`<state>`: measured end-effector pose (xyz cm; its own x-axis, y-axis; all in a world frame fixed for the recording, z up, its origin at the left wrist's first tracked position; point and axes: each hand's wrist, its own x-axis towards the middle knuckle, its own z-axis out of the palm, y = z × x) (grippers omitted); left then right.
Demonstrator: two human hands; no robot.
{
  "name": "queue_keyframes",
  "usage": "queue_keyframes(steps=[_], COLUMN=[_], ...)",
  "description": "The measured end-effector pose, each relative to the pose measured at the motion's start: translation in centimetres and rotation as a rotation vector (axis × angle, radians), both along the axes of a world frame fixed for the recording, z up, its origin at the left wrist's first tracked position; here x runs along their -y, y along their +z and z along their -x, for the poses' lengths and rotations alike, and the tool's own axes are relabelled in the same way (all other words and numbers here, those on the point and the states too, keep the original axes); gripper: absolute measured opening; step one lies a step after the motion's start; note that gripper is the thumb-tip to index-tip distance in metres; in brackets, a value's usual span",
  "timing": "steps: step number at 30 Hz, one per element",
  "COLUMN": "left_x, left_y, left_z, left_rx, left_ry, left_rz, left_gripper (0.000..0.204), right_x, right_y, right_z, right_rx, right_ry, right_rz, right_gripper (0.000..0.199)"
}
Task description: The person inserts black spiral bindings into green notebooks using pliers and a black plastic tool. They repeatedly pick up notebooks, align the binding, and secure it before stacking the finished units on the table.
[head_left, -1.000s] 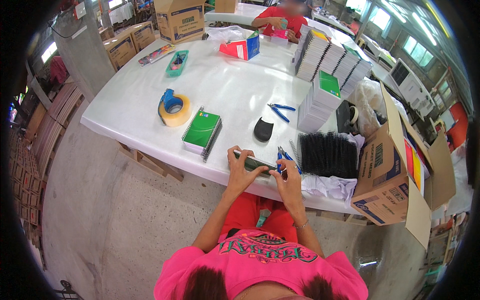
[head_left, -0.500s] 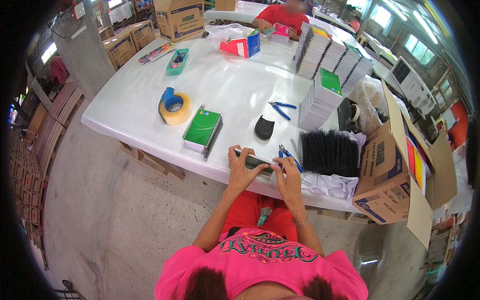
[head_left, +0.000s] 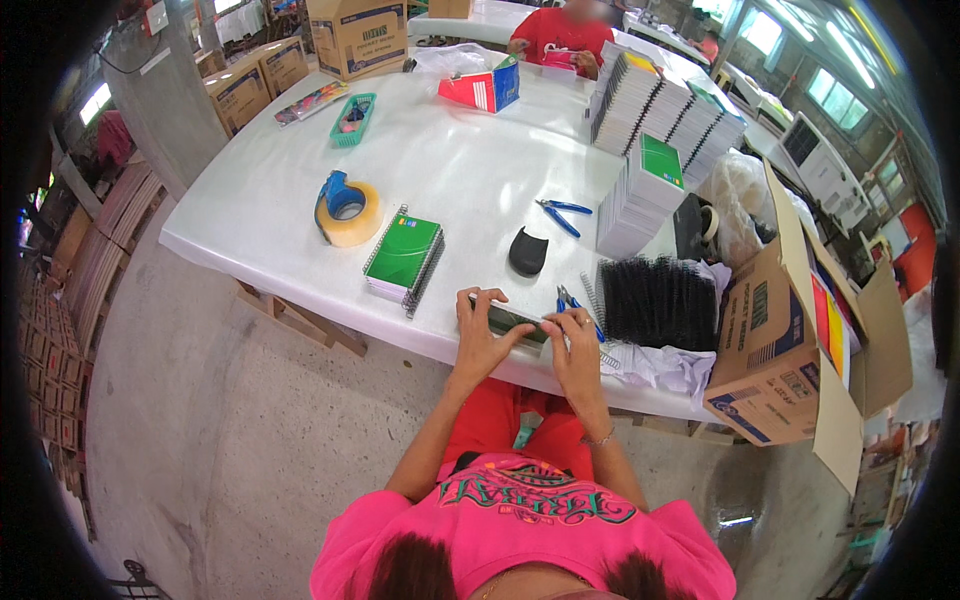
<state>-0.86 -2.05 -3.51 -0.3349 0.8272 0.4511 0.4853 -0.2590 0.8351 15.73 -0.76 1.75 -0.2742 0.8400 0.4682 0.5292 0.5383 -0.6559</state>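
Observation:
My left hand [head_left: 482,325] and my right hand [head_left: 574,340] both grip a small green notebook [head_left: 517,320] at the near edge of the white table [head_left: 450,170]. The left hand holds its left end, the right hand its right end. Blue-handled pliers [head_left: 575,303] lie just beyond my right hand. A pile of black spiral coils [head_left: 657,302] sits to the right of them. A stack of green spiral notebooks [head_left: 404,259] lies to the left of my left hand.
A roll of tape in a blue dispenser [head_left: 346,208], a black pad [head_left: 527,250], second blue pliers [head_left: 560,212] and tall notebook stacks [head_left: 650,130] are on the table. An open cardboard box [head_left: 780,330] stands at right. Another person in red [head_left: 560,30] sits at the far side.

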Motion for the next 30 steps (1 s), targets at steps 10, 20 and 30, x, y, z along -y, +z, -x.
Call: queue_keyframes(steps=[10,20,30], left_x=[-0.1,0.1,-0.7], left_y=[-1.0,-1.5,-0.5], left_z=[0.5,1.1,4.9], left_rx=[0.297,0.306,0.217], left_ry=[-0.064,-0.090,-0.178], left_rz=[0.059,0.051,-0.006], left_gripper=[0.108,0.105,0.088], right_x=[0.1,0.1,-8.9], right_y=[0.6,0.8,2.8], right_z=[0.8,0.7,-1.2], right_rx=[0.021,0.045,0.178], right_ry=[-0.017,-0.015,0.319], right_rz=[-0.030,-0.014,0.102], right_gripper=[0.016,0.013,0.019])
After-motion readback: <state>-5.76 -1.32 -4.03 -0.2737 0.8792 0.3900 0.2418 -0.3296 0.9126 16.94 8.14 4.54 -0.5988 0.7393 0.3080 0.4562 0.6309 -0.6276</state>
